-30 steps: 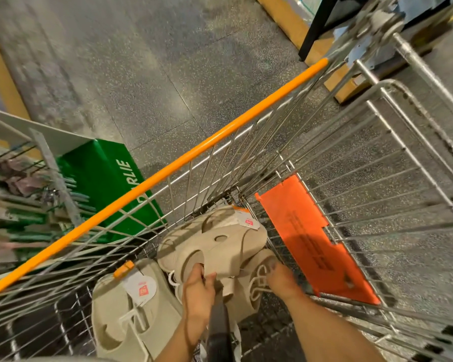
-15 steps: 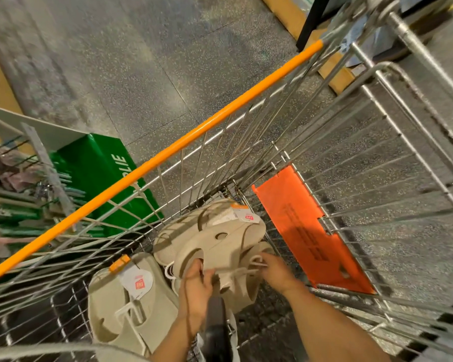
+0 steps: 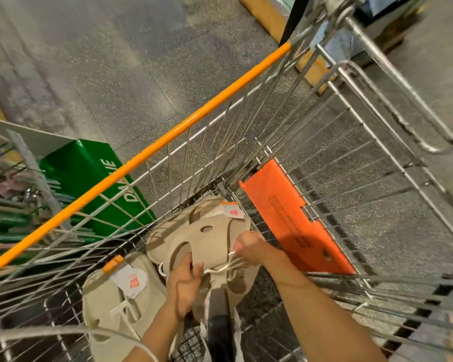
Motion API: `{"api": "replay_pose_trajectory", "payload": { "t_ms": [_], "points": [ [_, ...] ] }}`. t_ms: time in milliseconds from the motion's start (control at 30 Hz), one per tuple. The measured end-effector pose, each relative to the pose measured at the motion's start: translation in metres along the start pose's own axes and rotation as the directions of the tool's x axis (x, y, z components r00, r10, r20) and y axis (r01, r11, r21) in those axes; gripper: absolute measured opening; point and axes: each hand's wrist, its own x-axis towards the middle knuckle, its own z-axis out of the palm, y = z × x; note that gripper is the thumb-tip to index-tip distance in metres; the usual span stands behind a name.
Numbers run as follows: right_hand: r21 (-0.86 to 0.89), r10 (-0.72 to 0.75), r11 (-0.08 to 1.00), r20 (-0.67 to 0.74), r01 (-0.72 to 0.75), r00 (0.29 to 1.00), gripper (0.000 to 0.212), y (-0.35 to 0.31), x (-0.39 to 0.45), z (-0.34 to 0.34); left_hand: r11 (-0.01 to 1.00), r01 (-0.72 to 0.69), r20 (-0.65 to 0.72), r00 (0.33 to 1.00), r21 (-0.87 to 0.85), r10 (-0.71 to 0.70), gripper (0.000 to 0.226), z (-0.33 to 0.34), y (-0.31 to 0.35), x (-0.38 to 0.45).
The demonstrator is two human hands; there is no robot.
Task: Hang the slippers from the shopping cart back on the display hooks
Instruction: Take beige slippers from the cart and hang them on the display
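Gripping the beige slippers (image 3: 202,239) in the cart (image 3: 351,163), left hand (image 3: 185,286) and right hand (image 3: 249,248) pinching the white hanger loop (image 3: 221,267), risk snagging it on wires.

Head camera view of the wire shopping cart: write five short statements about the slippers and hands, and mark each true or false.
1. The beige foam slipper pair under the hands lies inside the metal wire shopping cart. True.
2. The right hand pinches the pair's white plastic hanger loop. True.
3. The left hand grips the cart's orange rim bar. False: it holds the slipper pair.
4. A second beige slipper pair with a white price tag lies left of the held pair. True.
5. The orange plastic flap covers the slippers. False: it sits on the cart's wire to their right.
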Motion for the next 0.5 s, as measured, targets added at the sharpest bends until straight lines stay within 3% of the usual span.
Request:
{"api": "replay_pose_trajectory", "payload": {
  "t_ms": [100, 133, 233, 267, 333, 400, 500],
  "points": [
    [-0.024, -0.012, 1.0, 0.036, 0.012, 0.999, 0.029, -0.013, -0.01, 0.011, 0.997, -0.065, 0.014, 0.998, 0.029, 0.065, 0.081, -0.003, -0.013, 0.002],
    [-0.051, -0.022, 0.998, 0.061, 0.025, 0.998, 0.031, -0.019, -0.013, 0.013, 0.999, -0.051, 0.007, 0.999, -0.003, 0.051, 0.076, -0.004, -0.014, 0.001],
    [0.04, -0.028, 0.999, 0.135, 0.023, 0.99, 0.026, -0.031, -0.024, 0.023, 0.998, 0.048, 0.011, 0.999, -0.047, -0.047, 0.019, -0.014, -0.01, -0.002],
    [0.102, -0.028, 0.995, 0.148, 0.013, 0.989, 0.019, -0.032, -0.027, 0.027, 0.997, 0.059, 0.004, 0.998, -0.055, -0.059, 0.011, -0.017, -0.008, -0.003],
    [0.259, -0.051, 0.966, 0.171, 0.005, 0.984, 0.012, -0.035, -0.035, 0.035, 0.998, 0.048, -0.006, 0.999, -0.033, -0.048, 0.014, -0.025, -0.002, -0.01],
    [0.39, -0.077, 0.921, 0.172, 0.004, 0.982, 0.026, -0.044, -0.046, 0.039, 0.999, 0.035, -0.013, 0.999, 0.009, -0.035, 0.017, -0.039, 0.01, -0.019],
    [0.559, -0.159, 0.825, 0.096, 0.079, 0.983, 0.031, -0.061, -0.066, 0.04, 0.982, 0.002, -0.028, 1.0, 0.191, 0.003, 0.017, -0.068, 0.032, -0.023]
  ]
}}
